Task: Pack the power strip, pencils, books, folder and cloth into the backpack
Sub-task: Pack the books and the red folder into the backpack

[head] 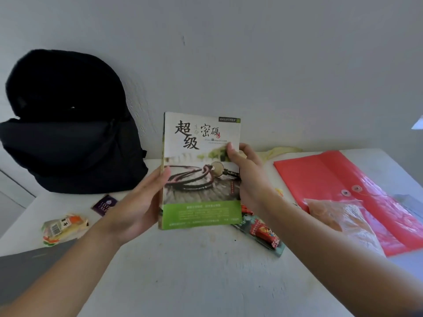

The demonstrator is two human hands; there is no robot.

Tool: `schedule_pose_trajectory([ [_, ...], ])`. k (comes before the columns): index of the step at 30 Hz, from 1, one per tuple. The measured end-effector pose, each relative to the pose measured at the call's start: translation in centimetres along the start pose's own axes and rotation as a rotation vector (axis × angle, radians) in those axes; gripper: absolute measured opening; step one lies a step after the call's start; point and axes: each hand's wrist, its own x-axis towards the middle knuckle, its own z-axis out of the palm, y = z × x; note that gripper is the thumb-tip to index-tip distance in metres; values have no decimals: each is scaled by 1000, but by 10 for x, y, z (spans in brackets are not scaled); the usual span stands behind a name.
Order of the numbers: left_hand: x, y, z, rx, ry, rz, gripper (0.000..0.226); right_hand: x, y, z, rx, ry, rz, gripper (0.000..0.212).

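My left grip [142, 202] and right grip [248, 179] clasping an upright white-and-green paperback book [201, 191] by its sides, over the white worktop [183, 266], black fabric backpack [68, 138] left, red plastic folder [332, 177] right.

The backpack [68, 124] stands at the far left of the surface [194, 271], its back against the wall [251, 65]. In the middle, above the surface, a book [201, 170] is held upright between the left hand [139, 202] on its left edge and the right hand [249, 179] on its right edge. Before the backpack lies a small sachet [104, 205], and nearer, toward the left edge, a snack packet [64, 227]. Under the right forearm, just right of the book's lower corner, lies a packet of sweets [263, 232]. The folder [325, 175] lies flat at the right, with a plastic bag [348, 223] on its near part. The cloth [281, 150] lies behind the right hand, near the wall.
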Motion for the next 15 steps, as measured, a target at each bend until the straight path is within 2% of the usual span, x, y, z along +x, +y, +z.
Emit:
schedule_pose_trajectory([
  [3, -2, 11, 7, -55, 135, 107, 41, 4, -9, 20, 2, -76, -27, 36],
  [7, -2, 23, -10, -63, 309, 218, 36, 8, -10, 48, -15, -232, 46, 38],
  [9, -4, 32, -22, -88, 338, 241, 35, 12, -4, 63, -134, -315, 75, 35],
  [11, -8, 45, -38, -87, 355, 284, 36, 19, 4, 81, -207, -395, 78, 45],
  [13, -11, 59, -59, -30, 372, 330, 37, 24, 6, 103, -184, -444, 67, 49],
  [15, -12, 77, -88, 39, 352, 362, 39, 28, 5, 133, -148, -444, 23, 43],
])
